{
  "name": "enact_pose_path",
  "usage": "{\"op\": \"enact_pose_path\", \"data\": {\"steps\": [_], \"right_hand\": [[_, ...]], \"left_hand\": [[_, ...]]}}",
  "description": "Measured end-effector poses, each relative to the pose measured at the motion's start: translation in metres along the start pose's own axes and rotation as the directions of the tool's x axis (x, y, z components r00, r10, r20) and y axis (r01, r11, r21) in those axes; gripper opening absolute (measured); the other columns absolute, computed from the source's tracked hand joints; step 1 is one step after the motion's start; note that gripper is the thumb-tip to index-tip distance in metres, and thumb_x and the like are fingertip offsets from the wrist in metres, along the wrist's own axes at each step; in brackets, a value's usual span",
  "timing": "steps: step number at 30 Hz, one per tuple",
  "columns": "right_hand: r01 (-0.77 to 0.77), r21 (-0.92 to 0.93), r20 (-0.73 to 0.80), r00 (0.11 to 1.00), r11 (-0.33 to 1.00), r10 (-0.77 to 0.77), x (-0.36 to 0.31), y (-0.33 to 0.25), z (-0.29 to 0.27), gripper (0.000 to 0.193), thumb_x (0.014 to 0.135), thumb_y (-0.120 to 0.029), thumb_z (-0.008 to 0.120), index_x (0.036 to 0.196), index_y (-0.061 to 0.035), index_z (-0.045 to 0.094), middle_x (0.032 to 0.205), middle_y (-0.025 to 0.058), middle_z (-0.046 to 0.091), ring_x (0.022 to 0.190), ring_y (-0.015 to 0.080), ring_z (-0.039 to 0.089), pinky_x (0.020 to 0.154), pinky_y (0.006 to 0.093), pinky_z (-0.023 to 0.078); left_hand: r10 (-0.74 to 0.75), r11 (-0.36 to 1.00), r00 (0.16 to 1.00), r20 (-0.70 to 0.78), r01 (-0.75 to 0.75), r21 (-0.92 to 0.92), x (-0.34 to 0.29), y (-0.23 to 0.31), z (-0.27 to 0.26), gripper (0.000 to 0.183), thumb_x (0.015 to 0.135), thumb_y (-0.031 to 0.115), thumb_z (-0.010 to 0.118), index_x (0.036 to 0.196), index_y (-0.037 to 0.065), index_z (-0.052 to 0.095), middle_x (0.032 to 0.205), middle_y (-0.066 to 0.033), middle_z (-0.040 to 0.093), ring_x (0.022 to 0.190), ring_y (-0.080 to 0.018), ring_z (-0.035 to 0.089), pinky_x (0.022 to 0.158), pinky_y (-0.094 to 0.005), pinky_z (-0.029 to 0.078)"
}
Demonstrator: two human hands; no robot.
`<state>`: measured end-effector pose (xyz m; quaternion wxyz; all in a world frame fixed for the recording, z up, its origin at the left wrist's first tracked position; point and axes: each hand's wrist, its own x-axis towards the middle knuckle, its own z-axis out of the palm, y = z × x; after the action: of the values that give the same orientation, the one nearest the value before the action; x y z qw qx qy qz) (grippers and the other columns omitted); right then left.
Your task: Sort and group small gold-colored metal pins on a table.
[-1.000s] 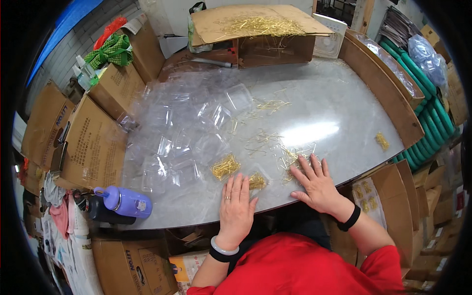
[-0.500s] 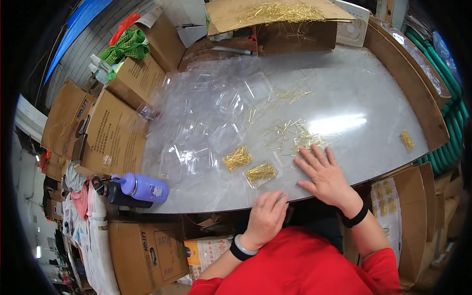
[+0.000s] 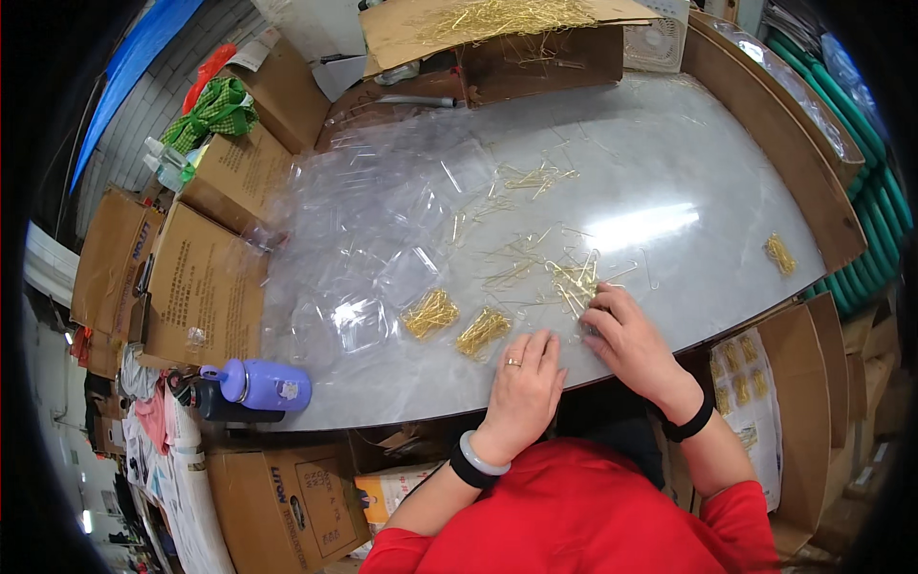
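Note:
My left hand (image 3: 524, 383) lies flat on the grey table (image 3: 669, 172) near its front edge, fingers apart, just below a small clear bag of gold pins (image 3: 483, 330). A second filled bag (image 3: 430, 313) lies to its left. My right hand (image 3: 623, 332) rests with curled fingers on a loose heap of gold pins (image 3: 574, 279); the fingertips touch the pins and whether they pinch any is hidden. More loose pins (image 3: 535, 178) are scattered farther back. Empty clear bags (image 3: 382, 220) cover the table's left half.
A purple bottle (image 3: 263, 384) lies at the table's front left corner. Brown cartons (image 3: 206, 287) line the left side. A cardboard tray piled with gold pins (image 3: 497, 21) stands at the back. A small pin bundle (image 3: 779, 253) lies at the right edge, next to a cardboard wall (image 3: 765, 115).
My left hand slid back to the table's edge, then came forward again below the filled bag. My right hand curled its fingers over the loose pins. The view shifted slightly.

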<state>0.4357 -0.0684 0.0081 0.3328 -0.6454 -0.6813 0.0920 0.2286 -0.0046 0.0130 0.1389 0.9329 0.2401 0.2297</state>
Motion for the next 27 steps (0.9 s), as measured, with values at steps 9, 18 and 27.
{"op": "enact_pose_path", "data": {"steps": [9, 18, 27], "right_hand": [[-0.103, -0.256, -0.109, 0.991, 0.961, 0.077, 0.006, 0.003, -0.001, 0.045, 0.094, -0.02, 0.065, 0.136, -0.0053, 0.055, 0.145, 0.0177, 0.05, 0.14, 0.0426, 0.041, 0.119, 0.0529, 0.031], [0.108, -0.102, -0.039, 0.993, 0.989, -0.113, 0.011, 0.005, 0.01, 0.036, 0.088, -0.007, 0.068, 0.122, -0.0019, 0.058, 0.13, 0.0184, 0.055, 0.132, 0.0435, 0.047, 0.114, 0.0531, 0.039], [0.07, -0.169, -0.063, 0.995, 0.983, -0.081, 0.007, 0.01, 0.0, 0.033, 0.086, -0.005, 0.069, 0.118, -0.004, 0.061, 0.125, 0.0163, 0.057, 0.123, 0.0395, 0.053, 0.108, 0.049, 0.044]], "left_hand": [[0.008, 0.997, 0.999, -0.037, -0.011, -0.075, -0.005, -0.006, 0.009, 0.046, 0.092, 0.01, 0.067, 0.133, -0.006, 0.056, 0.135, -0.0212, 0.052, 0.126, -0.0397, 0.047, 0.108, -0.0479, 0.041], [0.045, 0.998, 0.999, -0.029, -0.046, -0.032, -0.004, -0.008, 0.008, 0.046, 0.091, 0.01, 0.067, 0.132, -0.008, 0.056, 0.136, -0.0206, 0.053, 0.129, -0.0393, 0.048, 0.109, -0.0475, 0.041], [-0.01, 0.999, 1.0, -0.024, 0.009, -0.049, -0.004, -0.005, 0.008, 0.051, 0.092, 0.012, 0.067, 0.135, -0.01, 0.051, 0.14, -0.0235, 0.049, 0.13, -0.0419, 0.046, 0.11, -0.0478, 0.04]]}}
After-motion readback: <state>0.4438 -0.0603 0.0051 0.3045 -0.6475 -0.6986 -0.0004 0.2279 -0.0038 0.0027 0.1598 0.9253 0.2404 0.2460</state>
